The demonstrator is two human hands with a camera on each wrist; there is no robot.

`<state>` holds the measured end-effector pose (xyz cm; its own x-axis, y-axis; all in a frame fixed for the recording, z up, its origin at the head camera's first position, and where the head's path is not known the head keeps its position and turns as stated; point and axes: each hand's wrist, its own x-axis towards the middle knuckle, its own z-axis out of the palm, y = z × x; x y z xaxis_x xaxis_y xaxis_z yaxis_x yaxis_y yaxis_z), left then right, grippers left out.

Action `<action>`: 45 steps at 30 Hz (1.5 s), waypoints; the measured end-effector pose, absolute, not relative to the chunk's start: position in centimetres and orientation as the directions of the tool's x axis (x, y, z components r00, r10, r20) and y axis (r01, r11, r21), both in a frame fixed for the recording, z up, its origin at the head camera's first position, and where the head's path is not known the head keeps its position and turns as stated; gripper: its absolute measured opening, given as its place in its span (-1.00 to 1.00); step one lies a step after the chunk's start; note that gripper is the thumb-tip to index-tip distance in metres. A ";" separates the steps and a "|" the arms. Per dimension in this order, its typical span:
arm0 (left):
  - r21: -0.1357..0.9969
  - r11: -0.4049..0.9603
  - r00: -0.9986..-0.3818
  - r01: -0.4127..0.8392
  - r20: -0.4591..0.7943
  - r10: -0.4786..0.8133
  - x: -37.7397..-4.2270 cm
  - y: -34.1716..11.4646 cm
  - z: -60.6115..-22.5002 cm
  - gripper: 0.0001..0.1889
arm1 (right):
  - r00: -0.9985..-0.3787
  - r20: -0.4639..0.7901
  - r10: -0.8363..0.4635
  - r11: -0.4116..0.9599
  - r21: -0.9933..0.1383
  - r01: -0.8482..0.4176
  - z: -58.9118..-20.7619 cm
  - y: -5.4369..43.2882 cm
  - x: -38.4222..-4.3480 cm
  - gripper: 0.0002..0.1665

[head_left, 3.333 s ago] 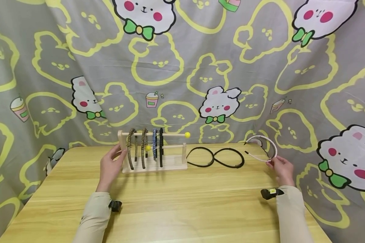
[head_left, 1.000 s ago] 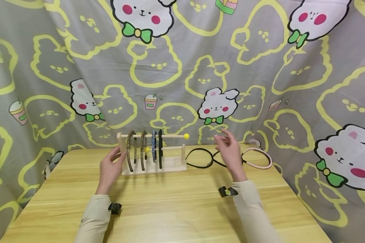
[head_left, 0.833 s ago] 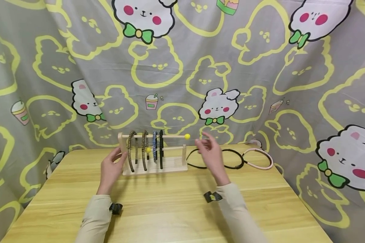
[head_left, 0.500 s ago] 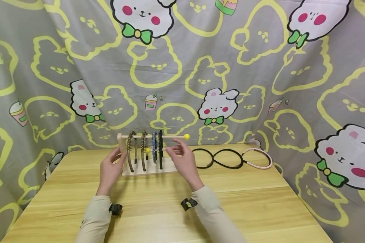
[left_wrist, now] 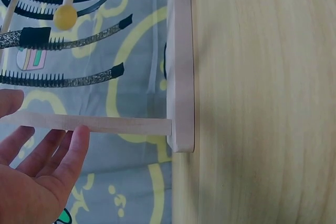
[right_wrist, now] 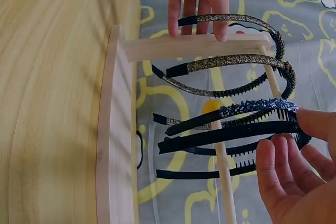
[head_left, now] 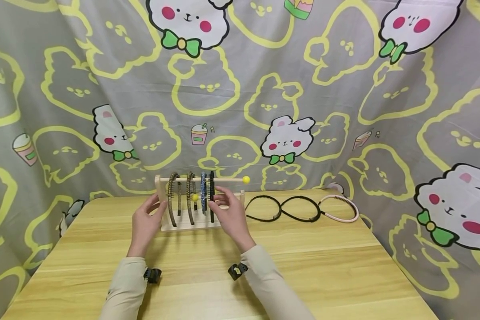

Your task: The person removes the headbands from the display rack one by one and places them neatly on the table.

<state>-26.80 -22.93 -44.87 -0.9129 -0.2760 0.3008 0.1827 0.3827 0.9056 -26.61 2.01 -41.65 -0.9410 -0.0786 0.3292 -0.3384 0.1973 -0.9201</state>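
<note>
A wooden headband rack [head_left: 174, 228] stands at the back left, with yellow balls on its two rods. My left hand [head_left: 147, 220] holds its left upright post [left_wrist: 123, 124], thumb on one side and fingers on the other. Hanging from the long upper rod are two gold-brown glitter headbands [head_left: 172, 200], a blue sequined headband [right_wrist: 252, 106] and a plain black headband [right_wrist: 226, 134]. My right hand [head_left: 233, 220] pinches the black headband, thumb on its left side beside the blue one and fingertips along its right side.
Right of the rack, two black toothed headbands [head_left: 300, 197] and a pale pink one [head_left: 356, 211] lie in a row on the wooden table [head_left: 208, 284]. A grey cartoon-print curtain [head_left: 232, 98] hangs close behind the table and along its sides.
My right hand has let go of the pink headband, laid down at the row's right end, and moved left to the black headband on the rack. My left hand stays on the post.
</note>
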 end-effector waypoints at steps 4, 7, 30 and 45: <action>0.909 0.373 -0.915 0.186 0.299 -0.273 -26.8 -22.9 -44.9 -0.49 | -0.941 0.331 -0.074 0.213 -0.916 -0.339 -41.7 1.9 -26.6 -0.47; 0.911 0.370 -0.917 0.181 0.292 -0.270 -26.7 -22.8 -44.8 -0.48 | -0.941 0.331 -0.071 0.219 -0.915 -0.339 -41.5 1.8 -26.6 -0.47; 0.906 0.389 -0.916 0.167 0.288 -0.278 -26.8 -23.1 -45.1 -0.46 | -0.923 0.381 -0.060 0.135 -0.913 -0.385 -38.9 3.0 -26.6 -0.49; 0.911 0.376 -0.920 0.169 0.283 -0.270 -26.9 -23.0 -45.1 -0.46 | -0.914 0.403 -0.047 0.108 -0.908 -0.406 -37.9 4.2 -26.2 -0.49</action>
